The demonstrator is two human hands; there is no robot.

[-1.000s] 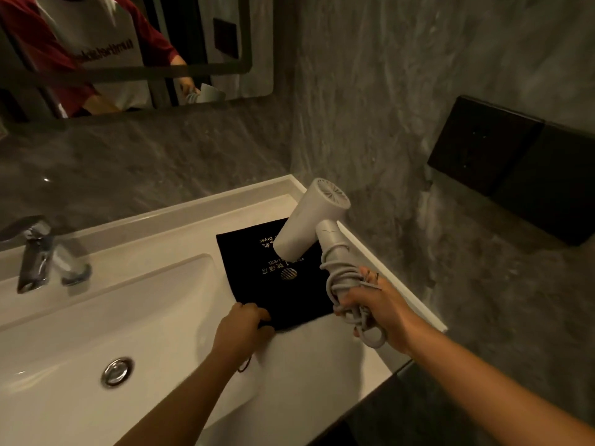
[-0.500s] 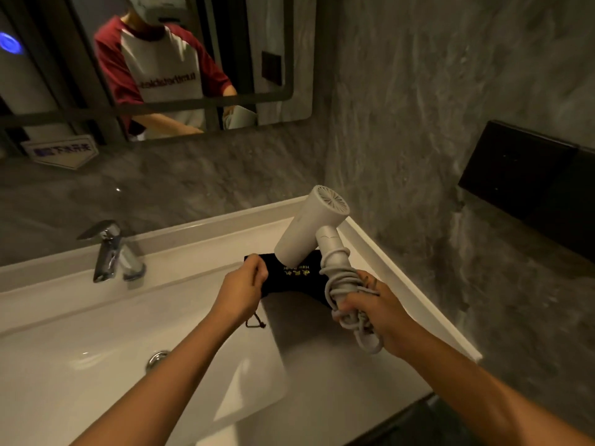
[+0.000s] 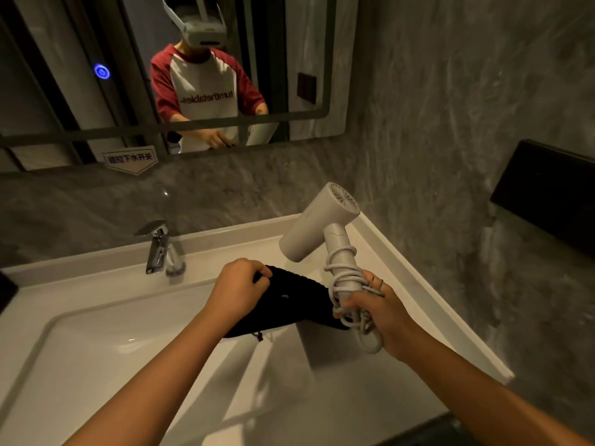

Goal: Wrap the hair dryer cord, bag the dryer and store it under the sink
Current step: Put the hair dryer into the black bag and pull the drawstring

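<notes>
A white hair dryer [image 3: 318, 226] stands upright above the counter, nozzle pointing down-left. Its grey cord [image 3: 346, 278] is wound around the handle. My right hand [image 3: 383, 313] is closed around the lower handle and the cord loops. A black drawstring bag [image 3: 289, 304] hangs crumpled just above the sink counter [image 3: 289, 397], lifted at its left edge. My left hand [image 3: 240, 291] pinches that edge. The bag's far right part is hidden behind the dryer handle and my right hand.
A chrome faucet [image 3: 157, 246] stands behind the white basin [image 3: 96, 349] on the left. A mirror [image 3: 161, 75] hangs above, showing a person in a red and white shirt. Grey stone wall runs along the right, with a black wall box [image 3: 547, 188].
My left hand has lifted the bag off the counter, so it went from lying flat to hanging bunched. The dryer stayed in my right hand. The view tilted up toward the mirror.
</notes>
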